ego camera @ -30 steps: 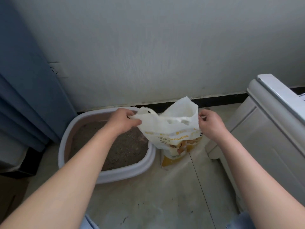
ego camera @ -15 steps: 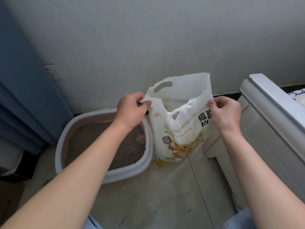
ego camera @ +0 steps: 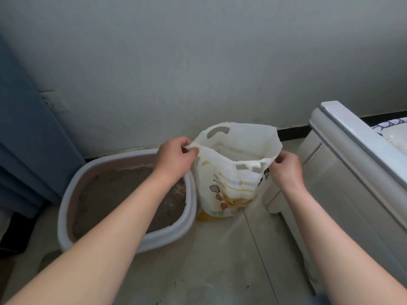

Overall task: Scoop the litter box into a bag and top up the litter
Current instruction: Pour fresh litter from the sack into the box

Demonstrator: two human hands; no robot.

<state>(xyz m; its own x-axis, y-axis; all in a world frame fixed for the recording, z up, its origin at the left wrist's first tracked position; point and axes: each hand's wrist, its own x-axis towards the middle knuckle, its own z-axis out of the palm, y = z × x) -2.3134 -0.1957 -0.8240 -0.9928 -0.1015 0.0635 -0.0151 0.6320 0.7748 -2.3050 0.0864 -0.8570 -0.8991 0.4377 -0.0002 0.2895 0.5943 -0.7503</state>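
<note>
A white and yellow litter bag (ego camera: 231,186) with a cut-out handle stands upright on the floor, its mouth spread wide. My left hand (ego camera: 175,158) pinches the left edge of the mouth. The right edge is pinched by my right hand (ego camera: 286,168). Left of the bag sits a white-rimmed litter box (ego camera: 189,225) with brownish-grey litter (ego camera: 114,194) inside; my left forearm crosses over it. No scoop is in view except a printed one on the bag.
A grey wall (ego camera: 198,73) with a dark baseboard runs behind. Blue curtain folds (ego camera: 28,150) hang at the left. A white cabinet-like unit (ego camera: 352,183) stands close at the right. Pale floor tiles (ego camera: 220,260) lie in front.
The crumpled bag top has been pulled up and apart; the mouth now gapes wide, with my two hands farther apart and the bag standing upright.
</note>
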